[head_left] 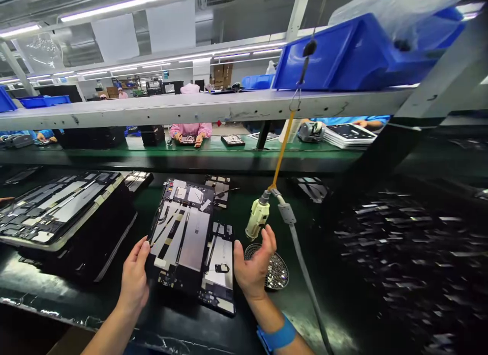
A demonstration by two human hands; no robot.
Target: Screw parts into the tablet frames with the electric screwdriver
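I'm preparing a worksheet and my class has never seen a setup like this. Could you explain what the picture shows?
There is no robot here: these are a person's two bare hands, seen from a camera worn on the head, looking forward and down. The left hand holds the left edge of an opened, tablet-like device. The right hand, above a blue wristband, is open near a hanging cream-coloured tool; whether it touches the tool is hard to tell. On the dark green surface are a second opened device, a round dish of small shiny pieces and, at left, a stack of similar devices. Across the bench, someone in pink works separately.
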